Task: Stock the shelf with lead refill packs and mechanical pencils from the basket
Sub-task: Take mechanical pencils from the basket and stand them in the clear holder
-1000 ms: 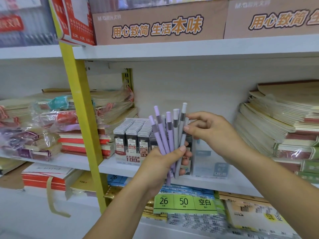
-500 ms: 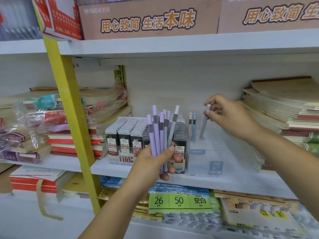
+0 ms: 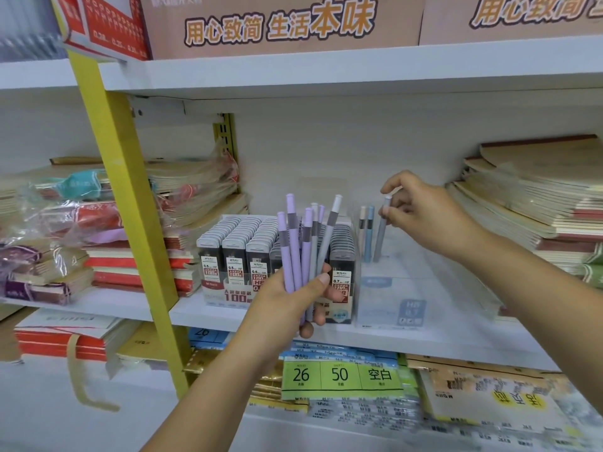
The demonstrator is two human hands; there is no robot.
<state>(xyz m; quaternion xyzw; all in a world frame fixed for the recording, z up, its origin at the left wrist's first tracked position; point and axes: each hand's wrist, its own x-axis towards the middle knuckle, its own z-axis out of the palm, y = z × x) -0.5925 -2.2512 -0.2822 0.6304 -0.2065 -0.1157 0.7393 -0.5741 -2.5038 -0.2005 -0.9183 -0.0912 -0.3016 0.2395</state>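
Your right hand (image 3: 421,213) pinches the top of a grey pencil (image 3: 381,233), standing it in the clear holder (image 3: 408,288) beside two others. Push it straight down until it stops, then let go gently. Your left hand (image 3: 293,298) is closed around the bunch of pencils (image 3: 303,246). Keep them together.
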